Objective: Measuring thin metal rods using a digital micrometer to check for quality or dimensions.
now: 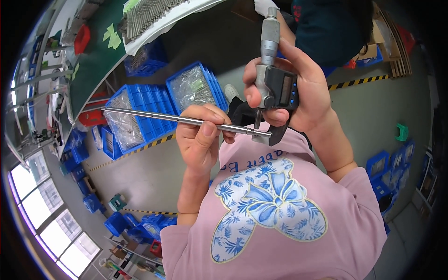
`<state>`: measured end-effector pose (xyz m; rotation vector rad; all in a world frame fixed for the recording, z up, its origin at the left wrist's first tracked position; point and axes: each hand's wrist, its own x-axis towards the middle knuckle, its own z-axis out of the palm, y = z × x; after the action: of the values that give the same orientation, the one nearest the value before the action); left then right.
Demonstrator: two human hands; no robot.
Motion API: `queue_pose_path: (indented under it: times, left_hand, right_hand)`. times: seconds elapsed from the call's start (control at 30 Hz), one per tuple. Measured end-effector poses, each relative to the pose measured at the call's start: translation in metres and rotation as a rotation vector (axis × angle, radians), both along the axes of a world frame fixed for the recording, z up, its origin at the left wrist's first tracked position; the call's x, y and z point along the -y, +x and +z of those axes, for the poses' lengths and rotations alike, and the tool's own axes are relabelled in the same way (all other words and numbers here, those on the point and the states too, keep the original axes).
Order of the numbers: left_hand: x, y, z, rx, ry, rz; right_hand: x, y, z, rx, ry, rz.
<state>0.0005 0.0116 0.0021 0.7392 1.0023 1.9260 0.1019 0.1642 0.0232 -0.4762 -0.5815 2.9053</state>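
Observation:
Pinched in the fingers of my left hand [200, 135] is a long, thin metal rod [154, 115], its far end pointing out to the left. My right hand [298, 88] is closed around a digital micrometer [270, 88] with a dark display housing and a silver thimble on top. The rod's right end, which has narrow grooves, lies in the gap of the micrometer's frame, between spindle and anvil. Whether both measuring faces touch the rod is too small to tell.
Blue crates [144, 112] with plastic-wrapped metal parts stand to the left. A green-topped table [100, 51] carries many metal rods [149, 16] at the upper left. Another person [326, 32] in dark clothing is at the top. Striped floor tape [359, 82] runs at the right.

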Motion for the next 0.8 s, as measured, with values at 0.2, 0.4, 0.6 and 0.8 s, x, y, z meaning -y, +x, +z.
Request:
queue_pose_path:
  times: [0.2, 0.4, 0.6, 0.8]
  left_hand:
    - [-0.0001, -0.0029, -0.0007, -0.027, -0.010, 0.002]
    - [-0.0003, -0.0025, -0.0014, -0.062, -0.019, 0.003]
    - [-0.0017, -0.0014, -0.0010, -0.063, -0.028, 0.004]
    - [-0.0020, -0.0011, 0.0008, -0.156, -0.074, -0.005]
  right_hand:
    - [0.0017, -0.0012, -0.0028, -0.051, -0.084, -0.001]
    - [0.0032, -0.0008, -0.0013, -0.034, -0.064, -0.020]
    - [0.0028, 0.0005, -0.0044, -0.098, -0.012, -0.033]
    - [0.0026, 0.0001, -0.0068, -0.103, -0.021, -0.014]
